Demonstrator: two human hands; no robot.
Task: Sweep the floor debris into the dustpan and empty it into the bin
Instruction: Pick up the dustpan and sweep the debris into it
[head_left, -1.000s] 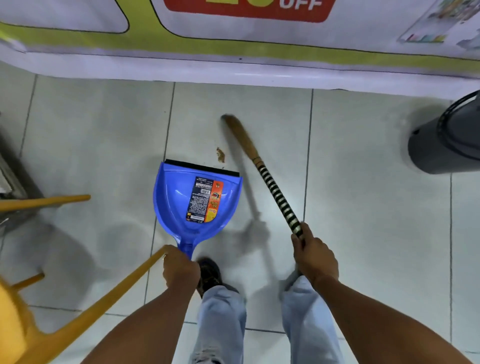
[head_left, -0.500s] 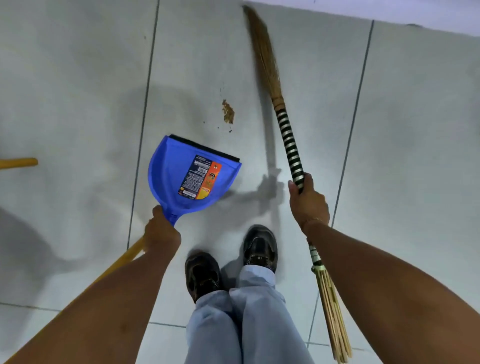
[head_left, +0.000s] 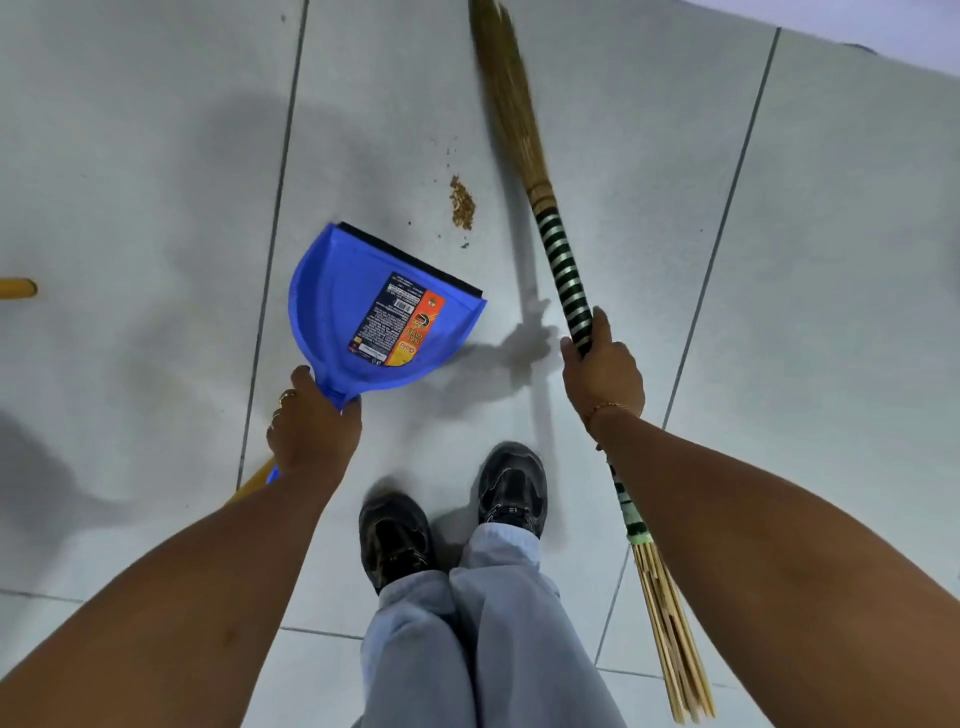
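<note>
A blue dustpan (head_left: 332, 306) with a printed label lies on the pale floor tiles, its black lip facing up and to the right. My left hand (head_left: 311, 426) grips its handle. A small brown pile of debris (head_left: 462, 203) sits just beyond the lip, with loose crumbs around it. My right hand (head_left: 602, 369) is closed around the green-and-white striped shaft of a straw broom (head_left: 558, 249). The broom's bristles reach past the debris toward the top edge, blurred. The bin is out of view.
My two black shoes (head_left: 511, 486) and grey trouser legs stand right behind the dustpan. A yellow chair leg (head_left: 18, 288) pokes in at the left edge. A white wall base (head_left: 883, 23) crosses the top right corner.
The view has tilted down and closer to the floor; the wall banner and the dark bin have left the frame. The dustpan has turned slightly to the right, toward the debris.
</note>
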